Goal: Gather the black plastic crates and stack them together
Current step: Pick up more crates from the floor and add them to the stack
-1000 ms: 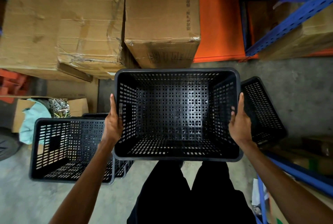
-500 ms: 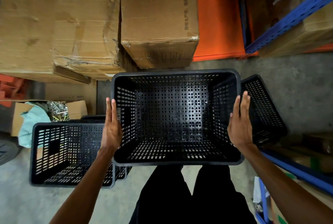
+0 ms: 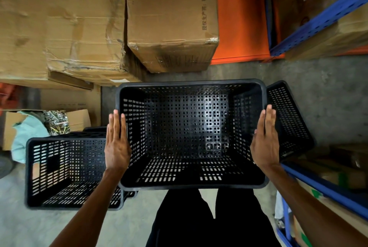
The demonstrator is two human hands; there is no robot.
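Both hands lie flat and open against the outer sides of the middle crate (image 3: 191, 133), fingers straight and pointing toward twelve o'clock, not curled around anything. His left hand (image 3: 117, 143) presses the wall at nine o'clock, his right hand (image 3: 265, 141) the wall at three o'clock, so the crate sits squeezed between two palms rather than gripped. It hangs level, mouth up, right in front of his dark trousers (image 3: 209, 219). At about eight o'clock, a second black crate (image 3: 65, 171) stands on the concrete floor (image 3: 318, 91), its near corner tucked under the left forearm. A third crate (image 3: 288, 121) tilts at three o'clock, just behind the right hand, leaning by the blue shelving (image 3: 326, 16). Cardboard boxes (image 3: 171, 20) are piled at twelve o'clock.
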